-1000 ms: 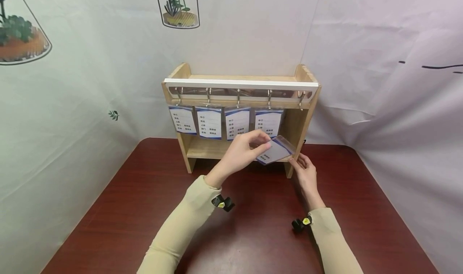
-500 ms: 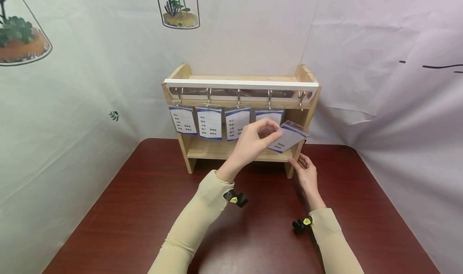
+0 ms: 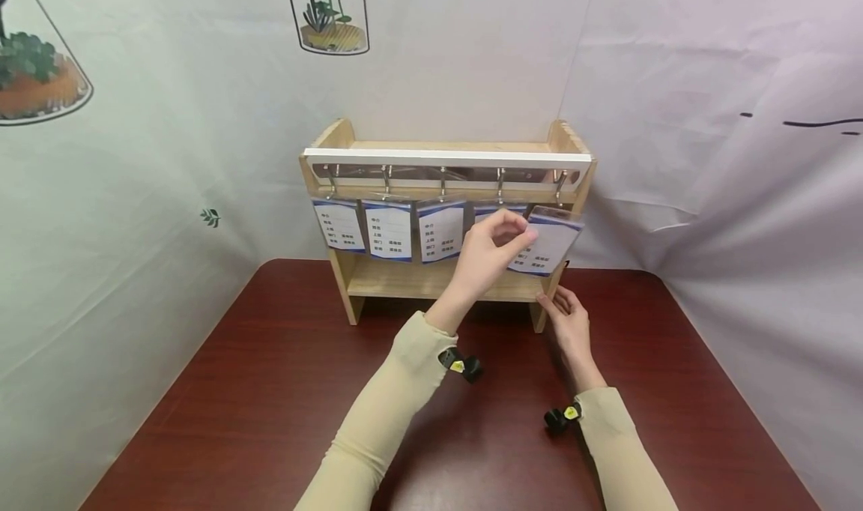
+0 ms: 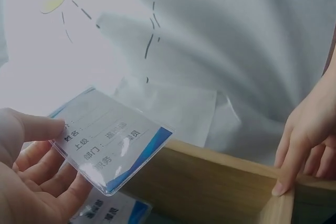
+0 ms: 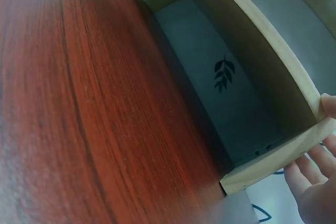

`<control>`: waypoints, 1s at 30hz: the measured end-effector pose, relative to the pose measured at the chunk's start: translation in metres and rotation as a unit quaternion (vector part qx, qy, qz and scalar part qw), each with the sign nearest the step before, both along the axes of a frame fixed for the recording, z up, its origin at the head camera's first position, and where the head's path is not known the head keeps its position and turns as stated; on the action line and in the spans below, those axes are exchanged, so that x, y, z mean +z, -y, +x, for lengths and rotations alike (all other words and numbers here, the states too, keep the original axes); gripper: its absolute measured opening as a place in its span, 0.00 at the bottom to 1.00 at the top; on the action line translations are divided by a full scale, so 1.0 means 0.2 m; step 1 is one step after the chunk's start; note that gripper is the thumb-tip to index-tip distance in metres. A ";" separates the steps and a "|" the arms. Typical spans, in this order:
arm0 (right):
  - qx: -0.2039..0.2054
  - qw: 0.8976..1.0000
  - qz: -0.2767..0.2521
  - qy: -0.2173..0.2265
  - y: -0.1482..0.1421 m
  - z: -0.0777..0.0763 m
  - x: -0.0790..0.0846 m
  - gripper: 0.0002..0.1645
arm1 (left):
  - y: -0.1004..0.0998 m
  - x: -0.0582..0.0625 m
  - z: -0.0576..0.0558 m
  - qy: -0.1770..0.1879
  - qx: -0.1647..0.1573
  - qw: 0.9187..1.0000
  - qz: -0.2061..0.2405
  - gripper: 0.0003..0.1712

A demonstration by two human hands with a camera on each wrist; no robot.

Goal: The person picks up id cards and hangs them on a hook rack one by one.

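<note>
My left hand (image 3: 488, 245) pinches a clear plastic badge holder (image 3: 551, 243) by its left edge, thumb in front and fingers behind. The badge holder has a white card with blue corners and printed lines, tilted slightly, just below the rightmost metal hook (image 3: 560, 185). In the left wrist view its printed face (image 4: 107, 140) shows whole apart from the thumbed edge. My right hand (image 3: 571, 331) grips the right side panel of the wooden shelf (image 3: 377, 275). In the right wrist view, the thumb lies at the shelf board's edge and the fingers (image 5: 299, 179) behind the panel.
Several similar badges (image 3: 389, 230) hang in a row from the hook rail (image 3: 317, 172); the one nearest my left hand is partly covered by it. The shelf stands at the back of a dark red wooden table (image 3: 222, 391), against white printed cloth (image 3: 458, 61).
My left hand has moved up and to the right with the badge holder, which has turned more upright and come near the rightmost hook. The right hand has stayed on the shelf.
</note>
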State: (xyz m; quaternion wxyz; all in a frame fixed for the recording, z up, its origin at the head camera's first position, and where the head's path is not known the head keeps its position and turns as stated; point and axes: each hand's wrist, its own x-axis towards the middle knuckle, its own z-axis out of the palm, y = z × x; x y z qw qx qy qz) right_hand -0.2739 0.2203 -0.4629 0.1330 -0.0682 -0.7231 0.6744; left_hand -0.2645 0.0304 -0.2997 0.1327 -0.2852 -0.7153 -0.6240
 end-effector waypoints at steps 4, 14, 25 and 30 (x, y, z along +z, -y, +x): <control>0.004 1.000 -0.006 0.009 0.00 0.01 0.02 0.36 | -0.04 -0.01 -0.03 0.000 0.011 1.000 0.012 0.09; 0.011 1.000 -0.005 0.009 0.01 0.02 0.04 0.35 | -0.09 -0.04 -0.05 -0.005 0.027 0.999 0.024 0.10; 0.010 1.000 0.000 0.009 0.00 0.01 0.02 0.35 | -0.12 -0.04 -0.06 -0.022 0.071 0.996 0.037 0.10; 0.012 1.000 -0.005 0.023 0.00 0.02 0.05 0.33 | -0.14 -0.04 -0.05 -0.026 0.097 0.994 0.035 0.09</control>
